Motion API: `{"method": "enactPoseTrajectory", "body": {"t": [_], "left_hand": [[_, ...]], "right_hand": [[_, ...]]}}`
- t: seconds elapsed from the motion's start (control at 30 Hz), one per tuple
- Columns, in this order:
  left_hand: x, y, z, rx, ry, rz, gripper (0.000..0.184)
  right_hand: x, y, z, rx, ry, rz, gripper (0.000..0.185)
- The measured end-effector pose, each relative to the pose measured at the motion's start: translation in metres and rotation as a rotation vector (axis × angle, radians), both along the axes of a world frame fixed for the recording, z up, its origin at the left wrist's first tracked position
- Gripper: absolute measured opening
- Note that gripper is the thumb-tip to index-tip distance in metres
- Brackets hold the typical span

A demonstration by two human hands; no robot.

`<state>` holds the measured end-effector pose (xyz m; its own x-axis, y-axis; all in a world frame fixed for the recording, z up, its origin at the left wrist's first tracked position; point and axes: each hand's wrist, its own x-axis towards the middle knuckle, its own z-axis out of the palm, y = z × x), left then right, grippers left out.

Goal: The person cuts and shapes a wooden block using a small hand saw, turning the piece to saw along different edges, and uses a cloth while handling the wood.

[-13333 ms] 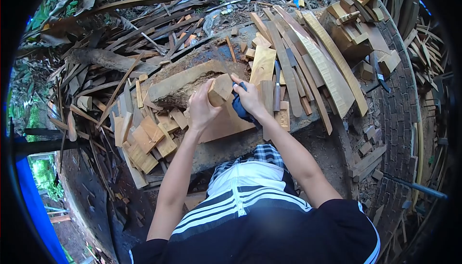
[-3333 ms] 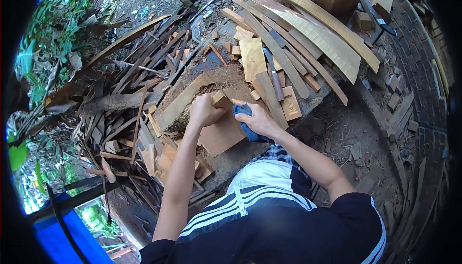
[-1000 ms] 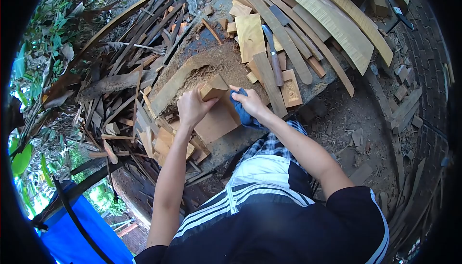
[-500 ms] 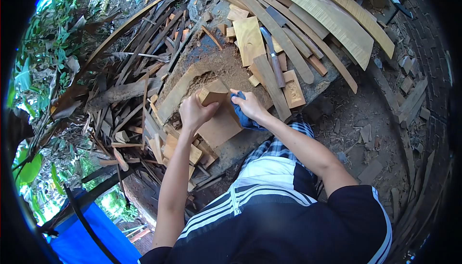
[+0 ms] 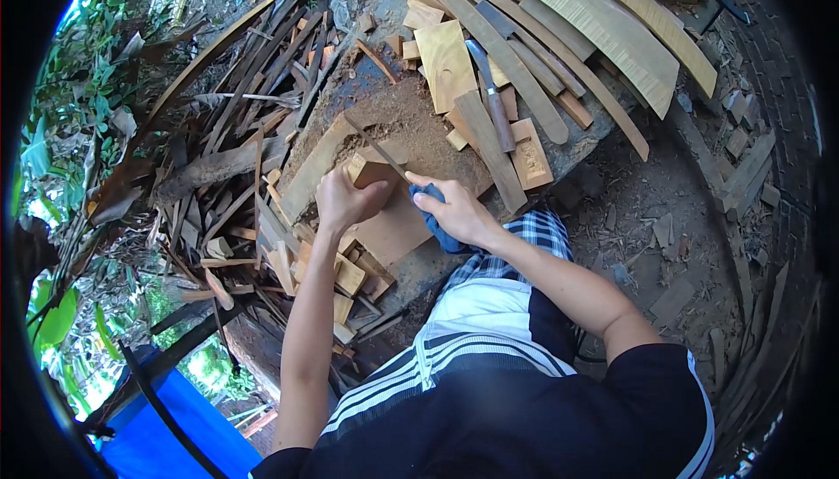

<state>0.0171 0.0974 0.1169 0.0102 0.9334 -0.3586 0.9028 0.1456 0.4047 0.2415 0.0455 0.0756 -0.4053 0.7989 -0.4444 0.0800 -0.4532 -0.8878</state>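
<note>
My left hand (image 5: 343,201) is closed around a small wooden block (image 5: 372,167), its thumb along the near side. The block is held over a flat wooden board (image 5: 395,232). My right hand (image 5: 456,211) grips a long thin blade (image 5: 376,143) at its near end, with a blue cloth (image 5: 447,239) bunched in the palm. The blade slants up and left past the block's far edge; whether it touches the block I cannot tell, and its grip is hidden. Behind both hands lies an angled piece of wood (image 5: 316,169) with sawdust around it.
To the right of the hands lie a chisel-like tool with a wooden handle (image 5: 498,116), a hollowed wooden piece (image 5: 530,160) and a pale board (image 5: 446,64). Long curved planks (image 5: 594,33) extend at the back right. Scrap wood (image 5: 236,156) piles up on the left.
My right hand has moved slightly down toward my body. The thin blade now shows clearly beyond the block. My left hand still holds the block, slightly farther left.
</note>
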Motion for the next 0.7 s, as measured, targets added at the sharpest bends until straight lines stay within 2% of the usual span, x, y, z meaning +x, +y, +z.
{"method": "enactPoseTrajectory", "body": {"t": [0.07, 0.1, 0.13, 0.2, 0.3, 0.4, 0.47, 0.53, 0.6, 0.67, 0.7], "left_hand": [[0.008, -0.001, 0.004, -0.02, -0.003, 0.023, 0.043], [0.011, -0.001, 0.006, -0.026, 0.073, -0.017, 0.043], [0.019, 0.003, 0.014, -0.027, 0.154, -0.061, 0.043], [0.026, 0.009, 0.025, -0.002, 0.155, -0.049, 0.045], [0.019, 0.001, 0.019, -0.034, 0.113, -0.003, 0.044], [0.016, 0.001, 0.013, 0.031, 0.046, -0.02, 0.043], [-0.004, 0.0, -0.004, 0.039, 0.108, -0.001, 0.046], [-0.013, 0.002, -0.006, 0.038, -0.081, 0.049, 0.049], [-0.008, -0.002, -0.004, 0.06, -0.067, 0.002, 0.047], [0.006, 0.006, 0.005, 0.077, -0.053, -0.032, 0.046], [0.016, 0.006, 0.012, 0.057, 0.011, -0.053, 0.045]], "right_hand": [[-0.007, 0.005, -0.033, -0.098, 0.121, -0.034, 0.053], [-0.018, 0.01, -0.064, -0.044, 0.023, -0.043, 0.053], [-0.019, 0.018, -0.066, -0.2, 0.036, -0.028, 0.051], [-0.027, 0.017, -0.068, -0.144, 0.06, -0.073, 0.051], [-0.007, 0.002, -0.016, -0.076, 0.068, -0.041, 0.051], [-0.015, -0.003, -0.039, -0.027, 0.172, -0.148, 0.051], [-0.018, 0.018, -0.04, -0.048, 0.175, -0.094, 0.051], [-0.024, 0.032, -0.037, -0.039, 0.068, 0.019, 0.05], [-0.023, 0.022, -0.031, -0.017, -0.002, 0.003, 0.049], [-0.016, 0.002, -0.027, 0.246, -0.006, -0.104, 0.052], [-0.006, 0.003, -0.016, 0.122, 0.044, -0.062, 0.051]]}}
